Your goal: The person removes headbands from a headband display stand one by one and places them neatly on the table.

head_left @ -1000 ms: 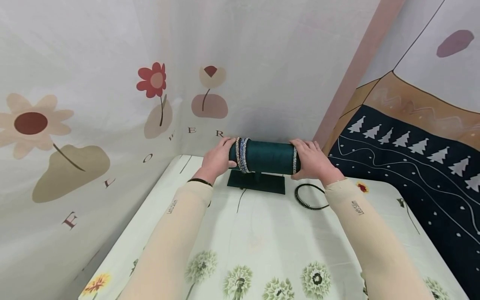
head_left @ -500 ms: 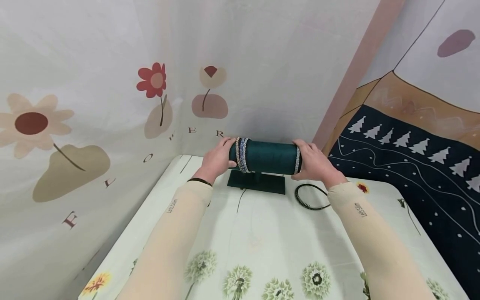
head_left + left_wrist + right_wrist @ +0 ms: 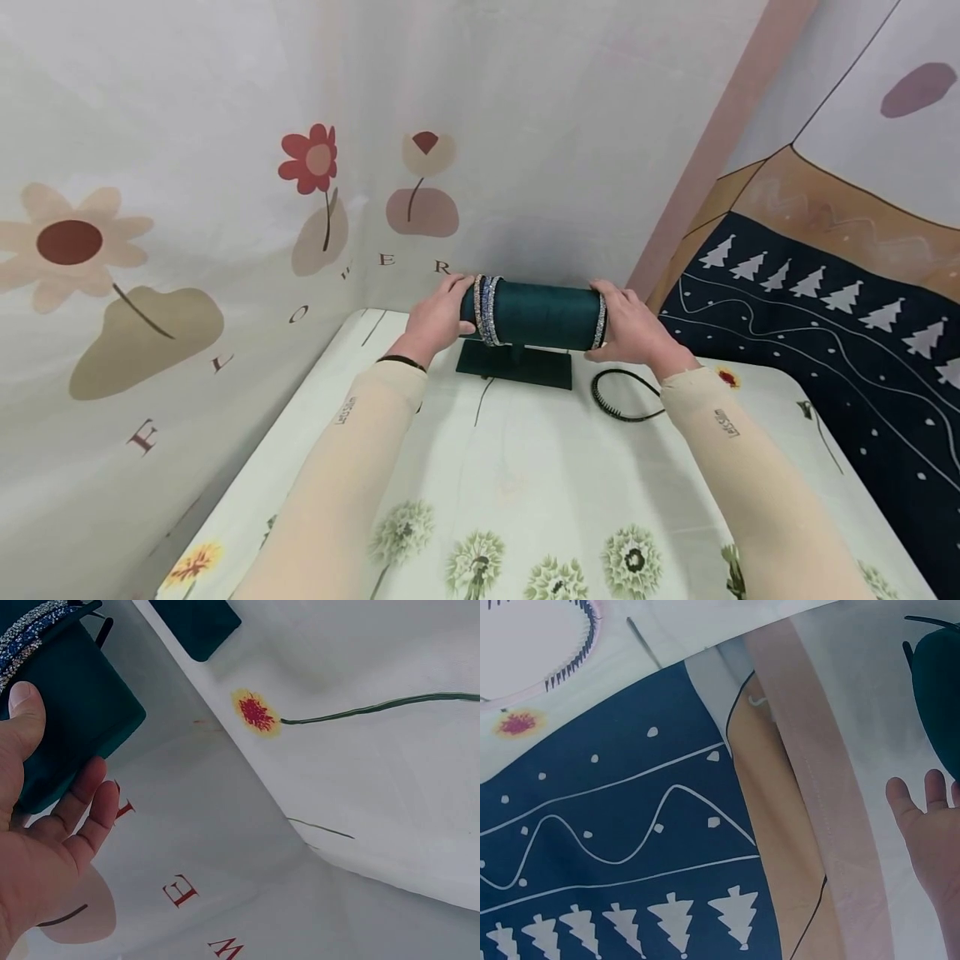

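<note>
A dark green velvet roll (image 3: 545, 315) lies level on a headband stand with a flat base (image 3: 540, 372). Round its left part sit several rhinestone headbands (image 3: 489, 312), close together; black tips stick out below them in the left wrist view. My left hand (image 3: 435, 321) holds the roll's left end, thumb in front (image 3: 27, 716) and fingers at the end and back. At the right end, my right hand (image 3: 636, 327) grips a silvery rhinestone headband (image 3: 601, 322) that goes round the roll. In the right wrist view the hand is partly cut off.
A black toothed headband (image 3: 617, 411) lies on the table, right of the base, partly behind my right sleeve. The table has a white flowered cloth (image 3: 517, 467). Curtains (image 3: 525, 150) hang close behind and at the left, and a dark blue printed cloth (image 3: 840, 342) at the right.
My right hand has moved slightly right along the roll, and the silvery headband with it, to the roll's right edge. My left hand stays on the left end.
</note>
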The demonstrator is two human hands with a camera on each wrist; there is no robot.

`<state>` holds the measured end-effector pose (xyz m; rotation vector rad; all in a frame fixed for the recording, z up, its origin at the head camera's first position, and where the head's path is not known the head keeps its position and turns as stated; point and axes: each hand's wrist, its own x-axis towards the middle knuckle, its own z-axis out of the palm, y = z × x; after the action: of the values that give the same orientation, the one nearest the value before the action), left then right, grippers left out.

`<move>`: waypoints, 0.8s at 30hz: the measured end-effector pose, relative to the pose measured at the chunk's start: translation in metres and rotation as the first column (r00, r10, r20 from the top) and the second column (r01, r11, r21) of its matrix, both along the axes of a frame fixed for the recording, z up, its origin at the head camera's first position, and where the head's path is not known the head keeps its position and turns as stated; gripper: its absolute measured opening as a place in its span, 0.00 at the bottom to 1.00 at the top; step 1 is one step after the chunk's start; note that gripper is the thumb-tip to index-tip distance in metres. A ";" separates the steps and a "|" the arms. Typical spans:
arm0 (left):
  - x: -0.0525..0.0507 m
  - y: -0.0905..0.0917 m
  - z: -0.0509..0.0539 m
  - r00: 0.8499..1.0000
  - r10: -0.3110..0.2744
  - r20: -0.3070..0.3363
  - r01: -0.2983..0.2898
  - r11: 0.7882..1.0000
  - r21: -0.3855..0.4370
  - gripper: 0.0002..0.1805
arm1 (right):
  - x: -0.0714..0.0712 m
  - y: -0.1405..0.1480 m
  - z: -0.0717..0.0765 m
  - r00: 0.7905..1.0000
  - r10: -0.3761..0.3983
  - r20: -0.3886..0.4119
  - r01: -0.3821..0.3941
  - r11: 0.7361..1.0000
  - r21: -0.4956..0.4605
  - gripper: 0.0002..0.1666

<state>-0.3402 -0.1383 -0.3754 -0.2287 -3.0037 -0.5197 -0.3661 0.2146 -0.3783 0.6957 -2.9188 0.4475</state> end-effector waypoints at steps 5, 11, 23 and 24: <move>0.000 0.000 0.001 1.000 -0.001 0.003 0.001 1.000 -0.004 0.51 | -0.001 0.001 0.001 1.000 -0.001 0.009 0.001 1.000 -0.006 0.76; 0.000 0.000 0.000 1.000 -0.001 0.010 0.001 1.000 0.007 0.51 | -0.002 0.003 0.002 1.000 -0.011 0.026 0.011 1.000 -0.020 0.77; -0.001 0.000 -0.001 1.000 -0.006 0.000 0.006 1.000 -0.009 0.50 | 0.003 0.008 -0.006 0.997 -0.015 0.075 0.022 0.994 -0.103 0.79; -0.001 0.000 -0.002 1.000 -0.004 0.003 0.004 1.000 -0.006 0.51 | 0.003 0.008 -0.007 0.997 -0.015 0.079 0.024 0.994 -0.109 0.79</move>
<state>-0.3412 -0.1382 -0.3770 -0.2342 -3.0084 -0.5123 -0.3631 0.2226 -0.3851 0.6483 -2.9422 0.6422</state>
